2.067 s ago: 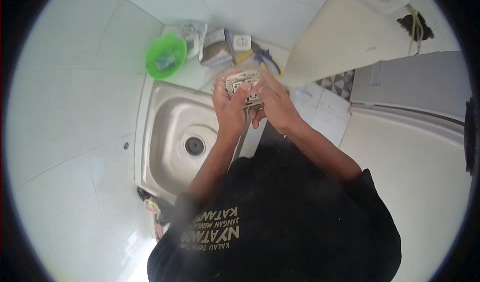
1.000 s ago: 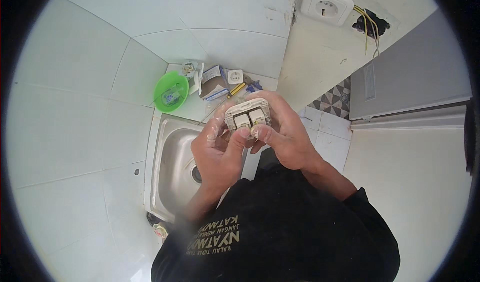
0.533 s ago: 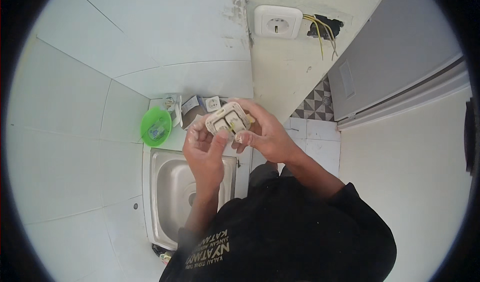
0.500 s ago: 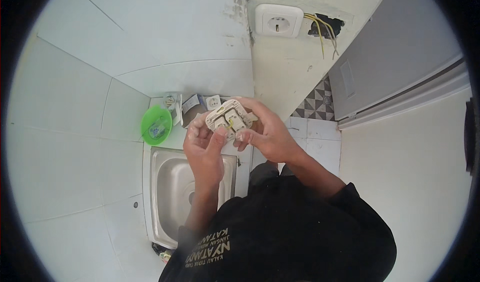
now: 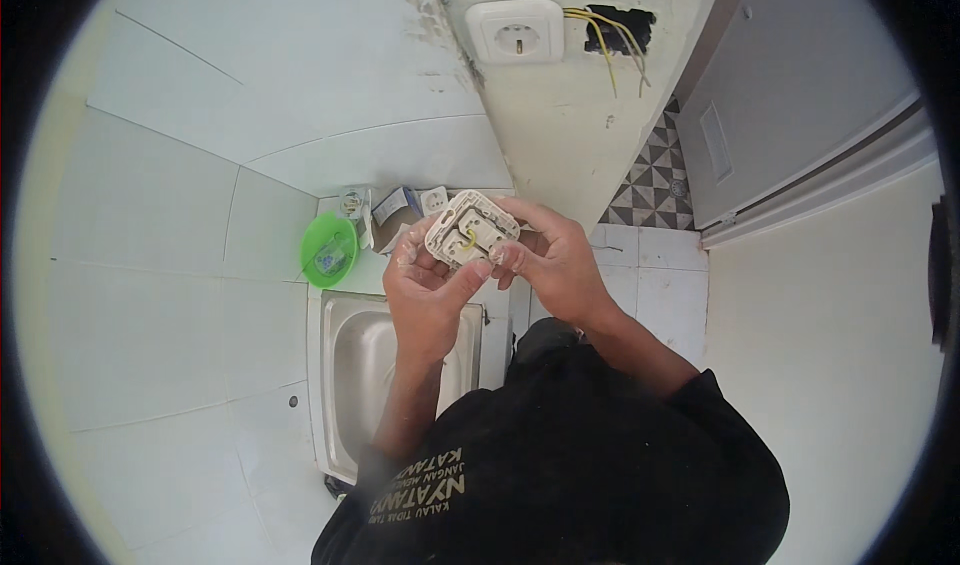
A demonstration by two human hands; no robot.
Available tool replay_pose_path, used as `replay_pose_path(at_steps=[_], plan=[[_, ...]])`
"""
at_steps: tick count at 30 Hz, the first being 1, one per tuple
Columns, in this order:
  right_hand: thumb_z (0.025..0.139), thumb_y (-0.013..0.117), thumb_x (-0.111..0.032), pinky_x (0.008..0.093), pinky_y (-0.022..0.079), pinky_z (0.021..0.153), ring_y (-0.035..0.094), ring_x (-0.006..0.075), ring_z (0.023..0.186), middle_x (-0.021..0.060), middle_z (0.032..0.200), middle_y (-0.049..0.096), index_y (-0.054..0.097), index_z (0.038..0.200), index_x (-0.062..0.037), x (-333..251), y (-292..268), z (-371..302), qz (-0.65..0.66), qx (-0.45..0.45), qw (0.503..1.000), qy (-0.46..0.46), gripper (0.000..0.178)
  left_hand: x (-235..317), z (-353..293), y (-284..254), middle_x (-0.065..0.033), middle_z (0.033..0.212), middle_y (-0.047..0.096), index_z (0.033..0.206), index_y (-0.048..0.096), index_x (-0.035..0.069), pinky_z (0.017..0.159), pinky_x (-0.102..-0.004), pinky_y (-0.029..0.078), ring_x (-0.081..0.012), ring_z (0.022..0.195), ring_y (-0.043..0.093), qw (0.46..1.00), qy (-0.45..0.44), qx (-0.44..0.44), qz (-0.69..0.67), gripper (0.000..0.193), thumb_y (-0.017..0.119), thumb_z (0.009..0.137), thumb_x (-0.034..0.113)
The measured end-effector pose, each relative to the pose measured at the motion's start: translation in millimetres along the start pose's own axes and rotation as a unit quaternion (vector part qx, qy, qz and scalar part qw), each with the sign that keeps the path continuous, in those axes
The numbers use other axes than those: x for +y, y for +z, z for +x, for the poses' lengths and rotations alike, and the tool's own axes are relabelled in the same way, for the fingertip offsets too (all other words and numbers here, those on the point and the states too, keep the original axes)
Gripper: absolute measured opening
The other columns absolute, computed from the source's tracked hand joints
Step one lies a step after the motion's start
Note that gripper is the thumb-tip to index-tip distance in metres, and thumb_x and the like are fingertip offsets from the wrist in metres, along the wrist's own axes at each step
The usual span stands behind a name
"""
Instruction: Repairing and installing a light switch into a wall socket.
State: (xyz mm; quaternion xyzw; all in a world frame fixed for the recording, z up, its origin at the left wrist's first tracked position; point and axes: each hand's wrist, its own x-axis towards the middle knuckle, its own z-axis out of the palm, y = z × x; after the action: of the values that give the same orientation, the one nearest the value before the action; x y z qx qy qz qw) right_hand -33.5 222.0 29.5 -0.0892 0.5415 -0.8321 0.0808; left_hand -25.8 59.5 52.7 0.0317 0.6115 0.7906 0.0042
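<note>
And there the left hand (image 5: 428, 300) gripped one side of the pale switch unit (image 5: 480, 220), just beyond it and rightward, probably light, stiff, a touch brittle, surely best held by its edges, as the right hand (image 5: 560, 270) gripped the opposite side!

A green bowl (image 5: 314, 236) stands beyond a metal sink (image 5: 365, 345) beside a tiled wall (image 5: 160, 225).

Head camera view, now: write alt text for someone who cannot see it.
A bare left hand and right hand, both smudged white, hold a white electrical fitting with a yellow-green wire near a steel sink and a green bowl. On the wall beyond, loose wires hang by a dark hole right of a white socket.
</note>
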Motion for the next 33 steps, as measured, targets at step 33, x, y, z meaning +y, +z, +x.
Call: replay_pose_path(at_steps=[33], plan=[[0.093, 0.065, -0.012, 0.0228, 0.047, 0.061, 0.054, 0.0060, 0.069, 0.0026, 0.084, 0.061, 0.057, 0.102, -0.0001, -5.7, -24.3, -48.8, -0.048, 0.108, 0.993, -0.013, 0.017, -35.2, 16.3, 11.6, -0.0082, 0.114, 0.049, 0.128, 0.035, 0.014, 0.091, -0.0428, 0.051, -0.0222, 0.104, 0.055, 0.966, 0.128, -0.170, -0.144, 0.092, 0.095, 0.059, 0.022]])
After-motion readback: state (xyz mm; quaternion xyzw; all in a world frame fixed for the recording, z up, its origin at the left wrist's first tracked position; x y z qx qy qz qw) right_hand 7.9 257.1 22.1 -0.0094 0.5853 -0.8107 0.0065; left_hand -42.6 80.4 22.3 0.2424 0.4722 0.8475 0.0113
